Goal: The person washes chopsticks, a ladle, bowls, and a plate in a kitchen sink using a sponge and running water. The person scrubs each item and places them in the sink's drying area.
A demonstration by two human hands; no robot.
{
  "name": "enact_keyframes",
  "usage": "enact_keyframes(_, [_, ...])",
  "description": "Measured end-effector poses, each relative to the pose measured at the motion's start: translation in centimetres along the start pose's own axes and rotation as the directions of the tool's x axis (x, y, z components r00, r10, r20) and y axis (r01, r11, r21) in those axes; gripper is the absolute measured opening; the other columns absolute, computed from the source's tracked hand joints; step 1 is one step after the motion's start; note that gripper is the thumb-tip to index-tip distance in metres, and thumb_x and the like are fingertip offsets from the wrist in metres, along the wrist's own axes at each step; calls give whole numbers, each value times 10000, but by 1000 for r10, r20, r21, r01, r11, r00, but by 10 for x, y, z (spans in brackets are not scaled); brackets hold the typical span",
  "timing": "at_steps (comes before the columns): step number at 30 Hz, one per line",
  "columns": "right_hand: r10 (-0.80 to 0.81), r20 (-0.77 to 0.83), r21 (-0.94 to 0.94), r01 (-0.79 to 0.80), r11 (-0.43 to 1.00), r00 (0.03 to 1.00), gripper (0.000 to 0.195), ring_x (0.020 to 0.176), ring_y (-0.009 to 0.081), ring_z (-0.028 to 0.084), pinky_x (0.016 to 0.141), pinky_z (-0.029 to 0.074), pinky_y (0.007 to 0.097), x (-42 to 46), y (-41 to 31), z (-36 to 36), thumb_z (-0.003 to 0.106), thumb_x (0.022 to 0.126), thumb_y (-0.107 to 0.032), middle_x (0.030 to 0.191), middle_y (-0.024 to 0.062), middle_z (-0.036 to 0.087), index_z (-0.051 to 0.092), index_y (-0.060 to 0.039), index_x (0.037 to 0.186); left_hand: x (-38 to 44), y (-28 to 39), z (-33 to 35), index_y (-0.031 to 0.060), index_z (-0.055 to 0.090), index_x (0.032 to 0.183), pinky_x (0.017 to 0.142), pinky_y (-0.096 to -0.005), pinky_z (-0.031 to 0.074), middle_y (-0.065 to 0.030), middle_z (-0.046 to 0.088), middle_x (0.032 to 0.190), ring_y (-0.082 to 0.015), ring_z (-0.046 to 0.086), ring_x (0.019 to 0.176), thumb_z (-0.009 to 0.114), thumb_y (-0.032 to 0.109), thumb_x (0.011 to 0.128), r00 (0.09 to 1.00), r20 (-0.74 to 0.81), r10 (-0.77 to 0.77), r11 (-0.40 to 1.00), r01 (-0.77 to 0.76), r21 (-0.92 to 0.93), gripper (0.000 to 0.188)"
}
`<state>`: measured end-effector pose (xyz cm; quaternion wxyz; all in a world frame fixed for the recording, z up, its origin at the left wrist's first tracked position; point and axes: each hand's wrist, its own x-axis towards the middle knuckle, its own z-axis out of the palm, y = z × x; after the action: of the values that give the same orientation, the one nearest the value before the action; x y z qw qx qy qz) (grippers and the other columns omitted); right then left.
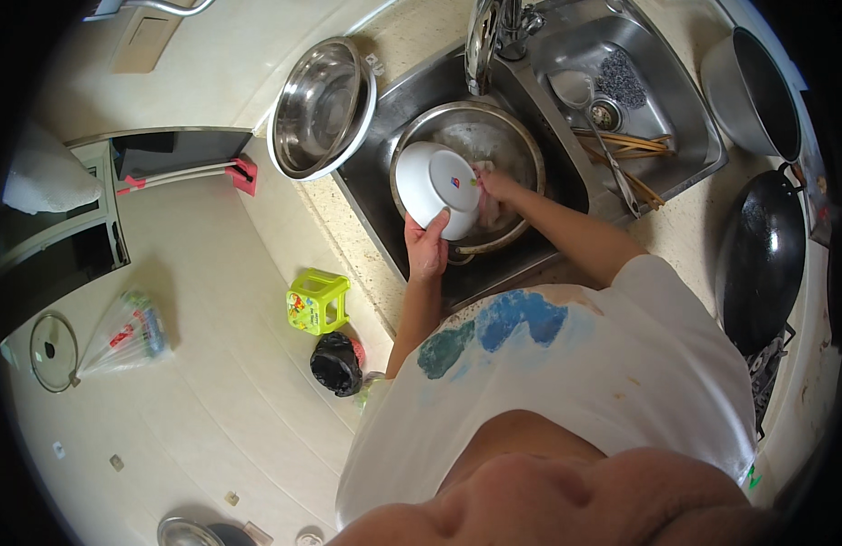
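Note:
My left hand [427, 247] grips the rim of a white bowl [431, 184], which is tilted so its base faces up towards me. A small coloured mark shows on that base. Beside the bowl's far edge, my right hand [497, 185] holds a wet, pinkish cloth [487, 205]; whether the cloth touches the bowl is hard to tell. Both hands are over a round metal basin [535, 153] with water in it. That basin sits in the left compartment of a steel sink [567, 184], below a chrome faucet [481, 54].
In the right sink compartment lie a slotted-handle spatula [615, 174], wooden chopsticks [632, 179] and a steel scouring pad [622, 78]. Nested basins [325, 109] stand left of the sink. A grey pot [748, 95] and black wok [762, 259] are at the right. A green stool [318, 300] stands on the floor.

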<state>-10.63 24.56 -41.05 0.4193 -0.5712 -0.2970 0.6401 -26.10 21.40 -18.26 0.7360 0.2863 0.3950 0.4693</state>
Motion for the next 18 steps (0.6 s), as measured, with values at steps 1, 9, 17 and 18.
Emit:
enact_keyframes(1, [89,39,-99,-85,991,995,251,723,253,575,656,457,368,-39,-53,13,463,840,-281,808,121,607,578,-66,900,-3,-3,-3,30,422,1183,873,-352,428,-108,532,1113,-202,527,1012,539,-40,797,999,-22,28,999,-28,-18,409])
enact_keyframes(9, [-227,87,-610,232,758,970,312,788,349,585,704,453,431,-143,-194,61,534,773,-350,836,189,606,573,-59,879,9,-36,-10,56,388,1224,900,-330,404,-85,501,1153,-194,509,1021,423,203,913,997,-43,-61,988,54,-148,346])
enact_keyframes(17, [-246,-36,-670,159,725,969,393,730,331,597,670,464,408,-85,-175,52,482,812,-427,758,158,613,579,-61,917,11,-24,-9,16,307,1293,985,-411,328,-122,399,1276,-257,407,1168,309,302,948,995,-52,-90,970,76,-233,448])
enact_keyframes(18, [-216,-43,-649,137,748,975,366,719,330,597,665,465,410,-62,-154,39,491,815,-398,751,149,614,582,-64,936,11,-22,-12,16,305,1294,986,-427,324,-127,389,1285,-265,396,1179,314,303,946,993,-68,-99,968,81,-236,452])
